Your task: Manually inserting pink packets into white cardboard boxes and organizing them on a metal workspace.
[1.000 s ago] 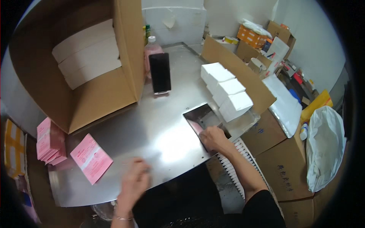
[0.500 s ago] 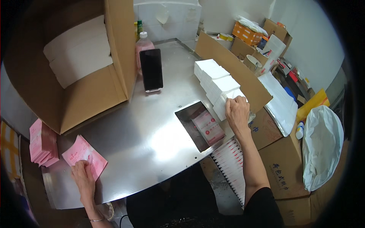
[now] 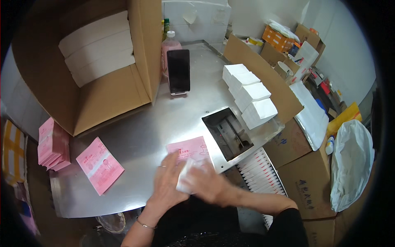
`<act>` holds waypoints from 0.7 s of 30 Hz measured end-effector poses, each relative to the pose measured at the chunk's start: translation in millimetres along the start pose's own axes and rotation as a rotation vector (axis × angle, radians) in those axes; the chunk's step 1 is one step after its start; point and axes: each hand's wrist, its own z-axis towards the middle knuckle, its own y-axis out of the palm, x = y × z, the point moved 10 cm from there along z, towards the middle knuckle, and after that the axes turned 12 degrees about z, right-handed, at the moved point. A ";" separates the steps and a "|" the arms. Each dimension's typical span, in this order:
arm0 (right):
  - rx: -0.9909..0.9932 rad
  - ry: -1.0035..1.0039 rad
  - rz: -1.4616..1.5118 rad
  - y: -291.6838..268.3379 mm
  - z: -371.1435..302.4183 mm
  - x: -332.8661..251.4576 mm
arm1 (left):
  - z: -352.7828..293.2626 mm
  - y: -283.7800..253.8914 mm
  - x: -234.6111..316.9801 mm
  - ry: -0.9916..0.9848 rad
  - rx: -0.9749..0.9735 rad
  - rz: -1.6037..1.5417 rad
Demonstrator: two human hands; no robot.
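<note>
My left hand and my right hand meet over the near edge of the metal table. Between them is a small pad of folded white tissue, with the fingers of both hands closed around it. The right hand is smeared by motion and partly covers the pad. Under and just beyond the fingers lies a pink printed wrapper sheet. A flat stack of pink wrappers rests on the table to the left. Stacks of folded white tissue stand in a row to the right, beyond the opening.
A rectangular opening is cut in the table. A big cardboard box stands at the far left, near a propped phone and a pink bottle. More pink bundles sit left. Below right is a tray of white packs.
My left hand has left the pink stack, and my right hand has left the white stacks; both are now together at the near edge. The pink pack in the opening is no longer visible.
</note>
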 end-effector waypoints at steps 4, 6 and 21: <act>-0.156 0.444 -0.083 46.7 -10.8 81.5 | 2.1 1.4 0.3 -0.147 -0.027 0.269; -0.212 0.423 -0.061 55.3 14.7 84.8 | 11.8 9.1 13.3 -0.117 -0.015 0.232; 0.336 0.763 -0.609 -135.0 -117.3 205.0 | 7.2 14.4 0.5 -0.226 -0.206 0.414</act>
